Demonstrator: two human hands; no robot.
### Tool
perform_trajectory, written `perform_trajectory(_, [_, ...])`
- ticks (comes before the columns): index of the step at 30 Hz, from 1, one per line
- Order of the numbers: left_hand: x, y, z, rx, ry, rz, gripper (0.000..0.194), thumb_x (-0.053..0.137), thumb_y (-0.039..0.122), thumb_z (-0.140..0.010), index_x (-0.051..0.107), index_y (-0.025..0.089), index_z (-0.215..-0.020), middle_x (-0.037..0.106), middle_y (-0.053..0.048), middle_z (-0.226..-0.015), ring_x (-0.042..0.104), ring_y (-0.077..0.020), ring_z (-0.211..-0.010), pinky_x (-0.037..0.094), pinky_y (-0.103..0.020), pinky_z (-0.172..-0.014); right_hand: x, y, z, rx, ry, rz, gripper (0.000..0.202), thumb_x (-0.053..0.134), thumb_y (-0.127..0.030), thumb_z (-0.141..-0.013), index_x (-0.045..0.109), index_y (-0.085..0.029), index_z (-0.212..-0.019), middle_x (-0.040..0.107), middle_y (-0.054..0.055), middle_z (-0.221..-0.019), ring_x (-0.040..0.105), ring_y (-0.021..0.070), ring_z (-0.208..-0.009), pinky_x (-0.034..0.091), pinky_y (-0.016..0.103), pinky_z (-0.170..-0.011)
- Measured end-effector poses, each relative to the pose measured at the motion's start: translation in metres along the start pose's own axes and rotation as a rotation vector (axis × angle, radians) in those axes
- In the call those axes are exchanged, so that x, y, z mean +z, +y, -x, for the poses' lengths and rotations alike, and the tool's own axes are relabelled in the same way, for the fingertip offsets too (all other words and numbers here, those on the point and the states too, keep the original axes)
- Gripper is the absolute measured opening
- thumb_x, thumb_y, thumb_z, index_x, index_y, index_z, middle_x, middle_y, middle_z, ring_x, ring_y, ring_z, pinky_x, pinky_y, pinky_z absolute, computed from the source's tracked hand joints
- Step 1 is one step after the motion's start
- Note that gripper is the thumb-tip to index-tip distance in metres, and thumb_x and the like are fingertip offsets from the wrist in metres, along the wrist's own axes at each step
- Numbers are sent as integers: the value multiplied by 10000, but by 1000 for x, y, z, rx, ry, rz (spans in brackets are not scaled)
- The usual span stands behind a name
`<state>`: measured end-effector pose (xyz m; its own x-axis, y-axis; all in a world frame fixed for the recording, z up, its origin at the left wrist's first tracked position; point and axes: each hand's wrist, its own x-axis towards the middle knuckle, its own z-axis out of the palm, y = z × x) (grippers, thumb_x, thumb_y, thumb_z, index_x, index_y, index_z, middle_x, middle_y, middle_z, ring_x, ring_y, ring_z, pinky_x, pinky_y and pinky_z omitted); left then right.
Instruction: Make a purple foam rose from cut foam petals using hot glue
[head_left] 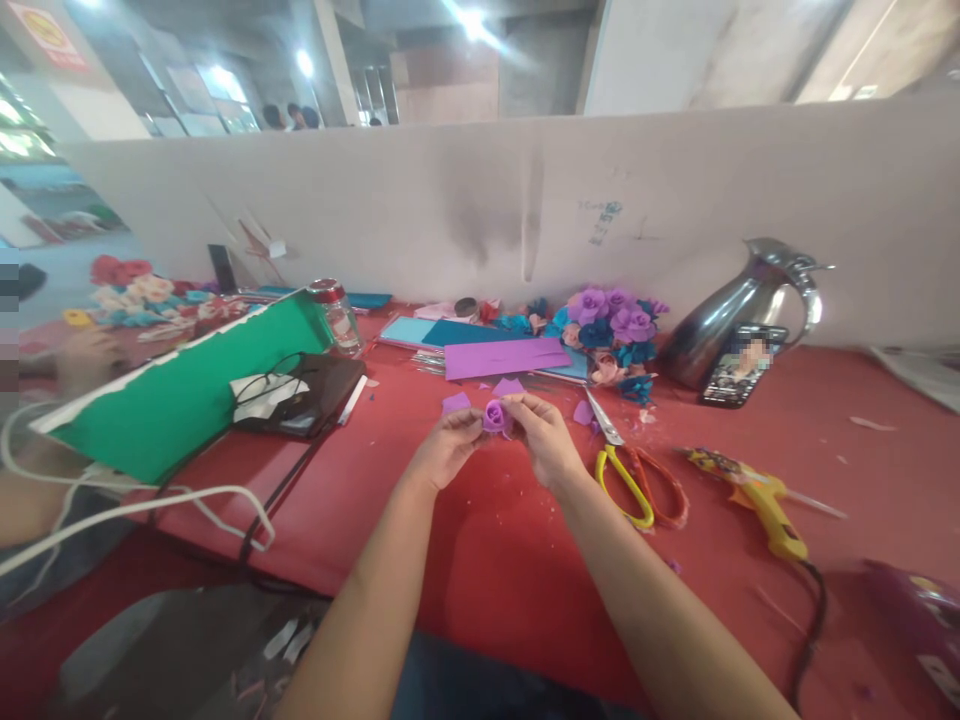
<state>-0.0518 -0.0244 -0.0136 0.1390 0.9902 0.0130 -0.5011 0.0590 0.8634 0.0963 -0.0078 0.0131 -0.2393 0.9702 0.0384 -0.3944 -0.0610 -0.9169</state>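
Observation:
Between my two hands is a small purple paper flower (494, 416), its petals curled into a rosebud. My left hand (450, 445) pinches it from the left side. From the right, my right hand (541, 432) grips its edge with thumb and fingertips. Just behind the flower lie cut purple paper pieces (509, 387), and farther back a purple paper strip (506, 358) rests on blue sheets (420, 331). Scissors (626, 470) with yellow and red handles lie partly spread to the right of my right hand. A yellow glue gun (761, 495) is farther right.
Finished paper flowers (611, 325) are heaped at the back. A metal jug (724, 310) stands at right, a phone (745, 367) leaning on it. A green board (195, 400) divides the red table (495, 550) at left, near a glass jar (339, 320) and dark pouch (330, 385). Another person's hand (86, 355) shows far left.

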Motion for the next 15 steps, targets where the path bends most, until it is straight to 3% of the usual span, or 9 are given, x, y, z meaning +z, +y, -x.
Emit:
perform_trajectory(10, [0, 1, -1, 1, 26, 35, 171, 821, 234, -606, 724, 149, -718, 666, -31, -719, 566, -119, -663, 421, -250, -647, -3, 1, 0, -9, -63, 18, 223, 699, -402, -673, 650, -185, -689, 559, -20, -602, 439, 94, -541, 340, 240, -550])
perform_trajectory(15, [2, 2, 0, 4, 66, 83, 152, 812, 226, -616, 724, 154, -718, 676, -33, -728, 578, -129, -660, 430, -264, -652, 0, 1, 0, 6, -33, 13, 240, 679, -409, -689, 589, -192, -634, 515, -40, -540, 431, 90, -509, 332, 234, -538])
